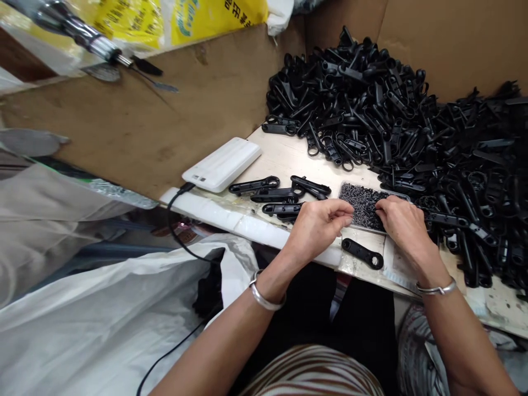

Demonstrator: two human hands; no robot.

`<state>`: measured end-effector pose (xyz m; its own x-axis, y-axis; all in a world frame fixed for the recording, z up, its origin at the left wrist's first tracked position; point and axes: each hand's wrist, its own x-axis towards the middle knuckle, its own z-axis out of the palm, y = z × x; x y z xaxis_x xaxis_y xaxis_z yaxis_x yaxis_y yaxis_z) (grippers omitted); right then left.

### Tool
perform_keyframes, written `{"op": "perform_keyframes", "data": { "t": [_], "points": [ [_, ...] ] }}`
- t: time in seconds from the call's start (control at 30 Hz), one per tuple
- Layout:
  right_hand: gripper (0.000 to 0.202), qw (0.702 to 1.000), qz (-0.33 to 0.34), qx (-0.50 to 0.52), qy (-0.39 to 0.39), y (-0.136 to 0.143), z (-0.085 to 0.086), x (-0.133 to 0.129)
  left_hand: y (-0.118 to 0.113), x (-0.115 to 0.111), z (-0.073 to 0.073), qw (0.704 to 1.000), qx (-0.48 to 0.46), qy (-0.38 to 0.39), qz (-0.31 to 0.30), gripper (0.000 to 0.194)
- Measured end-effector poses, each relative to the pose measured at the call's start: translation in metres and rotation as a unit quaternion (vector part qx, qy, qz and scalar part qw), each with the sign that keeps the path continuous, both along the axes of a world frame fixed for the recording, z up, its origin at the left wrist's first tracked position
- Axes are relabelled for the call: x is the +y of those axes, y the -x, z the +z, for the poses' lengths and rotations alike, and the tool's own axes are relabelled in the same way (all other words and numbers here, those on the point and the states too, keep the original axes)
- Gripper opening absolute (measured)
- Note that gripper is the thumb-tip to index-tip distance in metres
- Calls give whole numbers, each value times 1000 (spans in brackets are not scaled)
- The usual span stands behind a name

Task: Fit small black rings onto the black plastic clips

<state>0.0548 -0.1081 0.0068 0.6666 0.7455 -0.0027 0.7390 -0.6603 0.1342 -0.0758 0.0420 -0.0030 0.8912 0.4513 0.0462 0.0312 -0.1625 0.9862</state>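
A shallow clear tray full of tiny dark metallic pieces, too small to name surely, sits near the table's front edge. My left hand is at its left side, thumb and fingertips pinched together; anything between them is too small to make out. Over the tray's right part, my right hand has its fingertips closed down among the tiny pieces. One black plastic handle-like part with a ring end lies just in front of the tray, touched by neither hand. Several similar black parts lie left of my left hand.
A large heap of black plastic parts covers the back and right of the table. A white power bank with a black cable lies at left. Cardboard walls the back, and an electric screwdriver hangs upper left.
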Motion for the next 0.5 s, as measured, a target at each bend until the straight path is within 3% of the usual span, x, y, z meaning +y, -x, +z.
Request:
{"op": "perform_keyframes", "data": {
  "t": [0.1,0.2,0.27,0.33,0.5],
  "points": [
    [18,998,0,22,-53,-2,-1,-4,-1,-3,0,997,-5,83,-5,13],
    [16,976,9,98,-192,-4,0,-14,-1,-7,0,987,-24,159,-16,14],
    [11,932,-1,188,-310,0,0,-23,-1,-9,2,978,-32,204,-21,16],
    [8,866,-28,296,-401,8,1,-30,-1,-12,4,972,-37,233,-23,18],
    [16,726,-73,457,-509,41,-1,-34,0,-20,7,964,-41,261,-34,19]
  ]
}}
